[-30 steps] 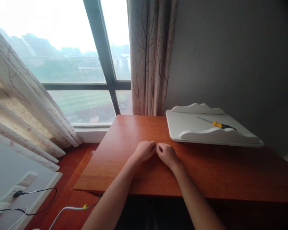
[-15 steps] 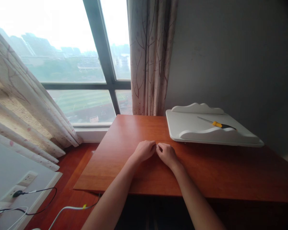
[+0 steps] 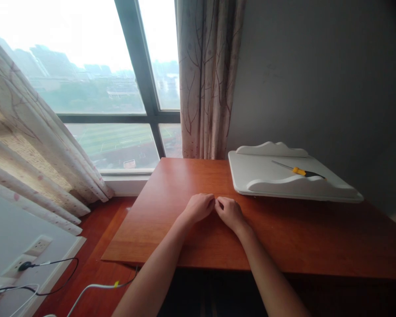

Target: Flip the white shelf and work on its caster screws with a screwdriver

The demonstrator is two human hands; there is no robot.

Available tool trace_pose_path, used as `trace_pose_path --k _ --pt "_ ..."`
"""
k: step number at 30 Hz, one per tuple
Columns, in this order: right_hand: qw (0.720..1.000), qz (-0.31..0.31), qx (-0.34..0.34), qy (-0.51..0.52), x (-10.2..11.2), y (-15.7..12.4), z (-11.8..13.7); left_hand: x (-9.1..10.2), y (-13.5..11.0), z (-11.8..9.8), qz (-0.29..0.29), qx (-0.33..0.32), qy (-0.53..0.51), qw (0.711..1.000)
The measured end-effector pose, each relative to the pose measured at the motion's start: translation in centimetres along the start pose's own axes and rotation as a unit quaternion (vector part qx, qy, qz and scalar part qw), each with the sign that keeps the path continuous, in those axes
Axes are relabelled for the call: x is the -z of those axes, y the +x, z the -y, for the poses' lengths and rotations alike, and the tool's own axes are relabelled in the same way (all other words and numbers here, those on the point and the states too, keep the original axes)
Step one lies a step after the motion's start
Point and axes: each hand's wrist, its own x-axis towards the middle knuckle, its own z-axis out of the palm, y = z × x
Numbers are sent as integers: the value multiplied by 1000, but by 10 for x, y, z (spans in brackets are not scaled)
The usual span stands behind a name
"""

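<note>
My left hand (image 3: 200,207) rests on the reddish-brown wooden table (image 3: 181,176), its fingers curled into a loose fist. Beside it my right hand (image 3: 229,212) is also closed on the tabletop, with a small dark hollow showing between thumb and fingers. The two hands nearly touch at the knuckles, and no object shows in either. Beyond my right hand stands a white board with wavy raised sides (image 3: 257,168). On it lies a tool with a yellow and black handle (image 3: 299,171) and a long thin grey blade, pointing left.
A window (image 3: 108,145) and patterned curtains (image 3: 204,88) stand behind the table and to the left. Wall sockets (image 3: 36,248) with a black plug (image 3: 25,266) are at lower left. A white cable (image 3: 89,287) runs over the floor near the table's front left corner.
</note>
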Motion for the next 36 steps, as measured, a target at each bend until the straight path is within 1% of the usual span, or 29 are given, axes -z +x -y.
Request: trace_pose_path --k 36 --pt "1000 5 -1 2 1 0 1 -1 1 1 0 -6 0 1000"
